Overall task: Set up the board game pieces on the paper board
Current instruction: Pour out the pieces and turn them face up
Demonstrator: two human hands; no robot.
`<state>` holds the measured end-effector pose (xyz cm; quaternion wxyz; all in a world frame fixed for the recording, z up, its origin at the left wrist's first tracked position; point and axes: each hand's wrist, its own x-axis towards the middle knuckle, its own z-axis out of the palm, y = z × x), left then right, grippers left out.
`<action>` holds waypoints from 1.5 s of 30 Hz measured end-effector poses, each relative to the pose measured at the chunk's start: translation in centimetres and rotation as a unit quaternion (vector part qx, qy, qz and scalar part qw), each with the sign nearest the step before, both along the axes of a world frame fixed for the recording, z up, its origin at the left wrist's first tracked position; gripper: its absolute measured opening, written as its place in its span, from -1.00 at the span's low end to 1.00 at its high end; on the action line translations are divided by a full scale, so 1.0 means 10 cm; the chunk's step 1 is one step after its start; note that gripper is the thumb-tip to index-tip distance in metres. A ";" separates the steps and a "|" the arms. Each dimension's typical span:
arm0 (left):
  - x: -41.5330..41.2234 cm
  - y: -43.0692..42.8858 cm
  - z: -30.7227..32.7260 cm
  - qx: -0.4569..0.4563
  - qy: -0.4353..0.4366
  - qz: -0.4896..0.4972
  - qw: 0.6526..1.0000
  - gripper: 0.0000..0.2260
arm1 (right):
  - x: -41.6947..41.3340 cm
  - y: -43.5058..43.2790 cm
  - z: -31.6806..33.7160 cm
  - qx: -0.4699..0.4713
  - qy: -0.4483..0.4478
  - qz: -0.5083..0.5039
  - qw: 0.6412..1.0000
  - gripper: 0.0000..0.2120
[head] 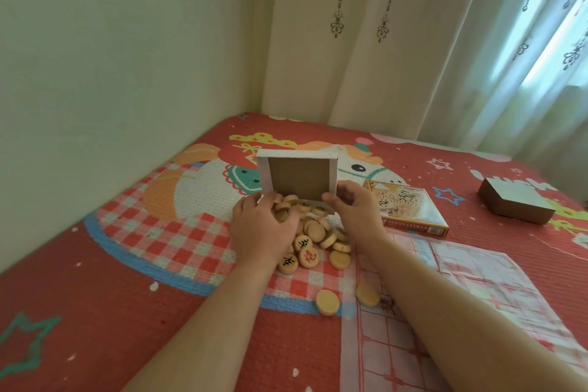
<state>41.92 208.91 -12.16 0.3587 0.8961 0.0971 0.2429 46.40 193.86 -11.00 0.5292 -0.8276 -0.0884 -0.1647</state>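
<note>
Box tray (299,180) stood tipped up on its near edge on the bed (95,296). Its open side faced the camera: brown cardboard inner, white rim round it.

Right hand (350,205) pinched the tray's lower right corner, thumb on the inner side, fingers curled round the rim. Left hand (264,223) lay palm-down at the lower left corner, fingers bent over the top of the xiangqi discs (318,232). Couldn't tell whether it gripped a disc, the rim or nothing.

The discs, pale wood, lay in a loose heap running from the tray's mouth toward the camera, btwn the two hands, on the red-checked part of the sheet. Most were blank side up. Three at the heap's near-left showed characters: two black, one red.

Two stray discs (327,302) lay apart from the heap, nearer the camera. One was on the sheet just left of the paper board (461,289), the other at that board's left edge.

The board, white w/ a red grid and creased, was spread on the bed right of the heap, partly under the right forearm. Box lid (410,210) w/ printed art lay at the board's far end, just right of the right hand. Brown box (515,204) w/ a grey top sat well apart at far right. Cream wall (127,41) and patterned curtain (381,41) stood behind the bed.
</note>
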 end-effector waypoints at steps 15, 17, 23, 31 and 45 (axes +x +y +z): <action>0.01 0.03 0.00 -0.056 0.037 -0.004 0.998 -0.51 | 0.11 0.07 0.08 0.122 0.014 -0.051 0.991 -0.92; 0.02 0.04 -0.01 -0.044 0.041 -0.008 0.998 -0.51 | 0.16 0.06 0.07 0.132 0.037 -0.079 0.987 -0.80; 0.05 0.05 -0.05 0.006 0.061 -0.019 0.998 -0.52 | 0.49 0.02 0.08 0.140 0.202 -0.105 0.964 -0.81; 0.07 0.05 -0.06 0.085 0.105 -0.041 0.990 -0.48 | 0.53 0.01 0.16 0.081 0.201 -0.091 0.972 -0.43; 0.05 0.02 -0.06 0.122 0.119 -0.102 0.980 -0.50 | 0.66 0.18 -0.01 -0.383 0.066 -0.096 0.916 -0.76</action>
